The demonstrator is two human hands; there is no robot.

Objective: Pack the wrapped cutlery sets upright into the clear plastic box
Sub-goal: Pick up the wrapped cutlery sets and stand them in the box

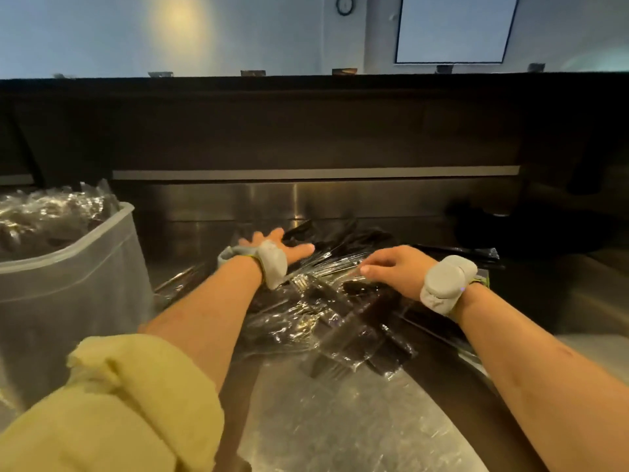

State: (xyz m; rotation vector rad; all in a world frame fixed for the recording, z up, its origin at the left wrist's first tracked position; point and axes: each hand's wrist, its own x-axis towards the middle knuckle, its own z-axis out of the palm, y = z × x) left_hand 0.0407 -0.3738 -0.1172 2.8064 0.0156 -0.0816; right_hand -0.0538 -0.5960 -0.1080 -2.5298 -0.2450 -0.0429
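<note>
The left hand (279, 247) lay flat and spread, palm down, on the far side of the pile of wrapped cutlery sets (326, 321), holding nothing. The right hand (391, 267) rested its loosely bent fingers on the film; whether it pinched any could not be told. The pile lay mid-counter on the steel worktop (340, 420), near the backsplash (306, 199). The clear plastic box (68, 253) stood to the left, already crowded with sets, with bare steel between its wall and the pile.
</note>
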